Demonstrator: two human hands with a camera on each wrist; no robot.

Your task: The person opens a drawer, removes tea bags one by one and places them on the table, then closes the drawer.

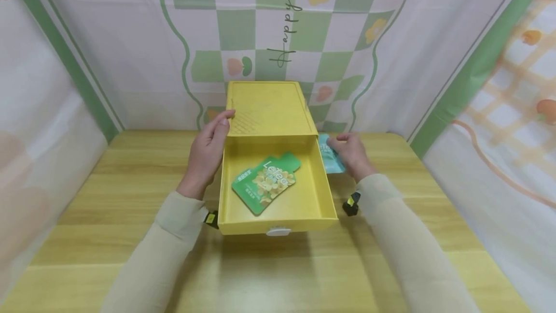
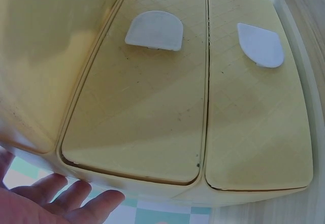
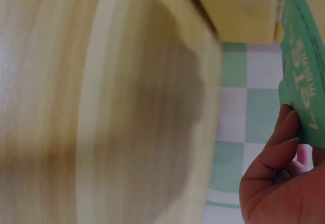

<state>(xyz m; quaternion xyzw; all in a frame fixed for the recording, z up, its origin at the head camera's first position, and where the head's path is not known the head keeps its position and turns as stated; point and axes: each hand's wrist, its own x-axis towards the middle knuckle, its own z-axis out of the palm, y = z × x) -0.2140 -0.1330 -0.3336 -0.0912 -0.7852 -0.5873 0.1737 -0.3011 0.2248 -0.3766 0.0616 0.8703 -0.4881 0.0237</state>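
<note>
A yellow drawer cabinet [image 1: 269, 110] stands on the table with its top drawer [image 1: 312, 202] pulled out. Inside that drawer lies a green snack packet [image 1: 267, 182] with a spouted-pouch outline. My left hand [image 1: 208, 151] rests against the cabinet's left side near the top edge, fingers spread along it; in the left wrist view its fingertips touch the cabinet's side. To the right of the drawer, my right hand [image 1: 351, 153] pinches a teal snack packet [image 1: 328, 156] by its edge. The right wrist view shows thumb and fingers closed on that packet [image 3: 307, 76].
Two lower drawers with white handles [image 2: 155, 30] are closed in the left wrist view. The wooden table [image 1: 130, 182] runs up to a patterned curtain [image 1: 286, 28] behind the cabinet. Curtains also hang at both sides. Black wrist straps [image 1: 351, 204] show beneath the sleeves.
</note>
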